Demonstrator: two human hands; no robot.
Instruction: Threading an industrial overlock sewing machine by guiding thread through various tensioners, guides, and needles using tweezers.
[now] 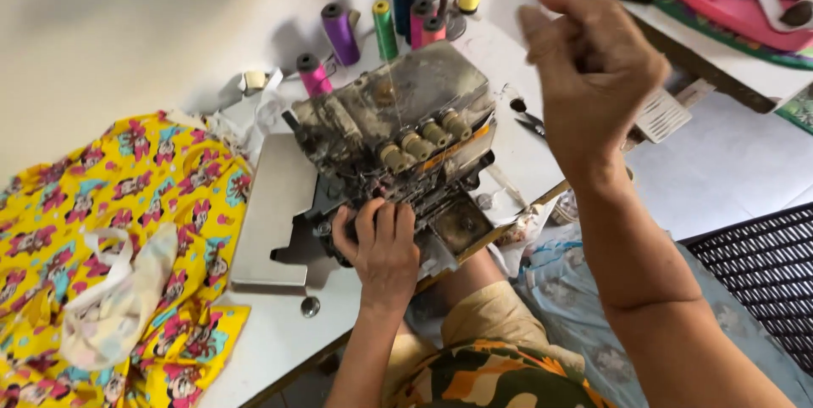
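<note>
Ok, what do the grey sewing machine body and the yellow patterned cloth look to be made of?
The grey sewing machine body looks like painted metal, dull and grimy, with worn dark patches. The yellow patterned cloth seems a thin printed woven fabric, matte and softly creased; the fibre cannot be told.

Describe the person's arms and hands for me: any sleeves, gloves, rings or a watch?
Both forearms are bare, with no sleeves in view. The left hand and the right hand wear no gloves, and no ring, watch or bracelet is visible. Upper arms lie out of frame.
</note>
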